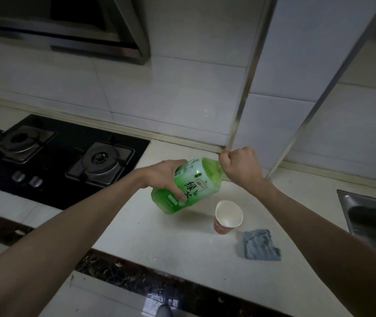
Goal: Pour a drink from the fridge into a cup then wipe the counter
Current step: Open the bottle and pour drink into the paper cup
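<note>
Green and clear plastic is showing between the two hands at the centre of the frame: the left hand (163,177) is gripping the body of the tea bottle (194,186), fingers wrapping over its label. The right hand (239,164) is closing in a fist around the bottle's neck, hiding the cap, so whether the cap is on cannot be told. The bottle is being held tilted in the air above the table (159,239), its neck pointing toward the upper right and its base hanging toward the lower left. Just below and to the right of the bottle's base, a red paper cup (228,217) is standing upright on the table, its white inside showing. A crumpled blue-grey cloth (261,245) is lying near the cup, lower right of it and not touching it. Further out, a black two-burner gas stove (56,156) is sitting in the table at the left of the frame. The corner of a steel sink (370,216) is showing at the right edge. A range hood (68,28) is hanging in the upper left against the white tiled wall (182,92).
</note>
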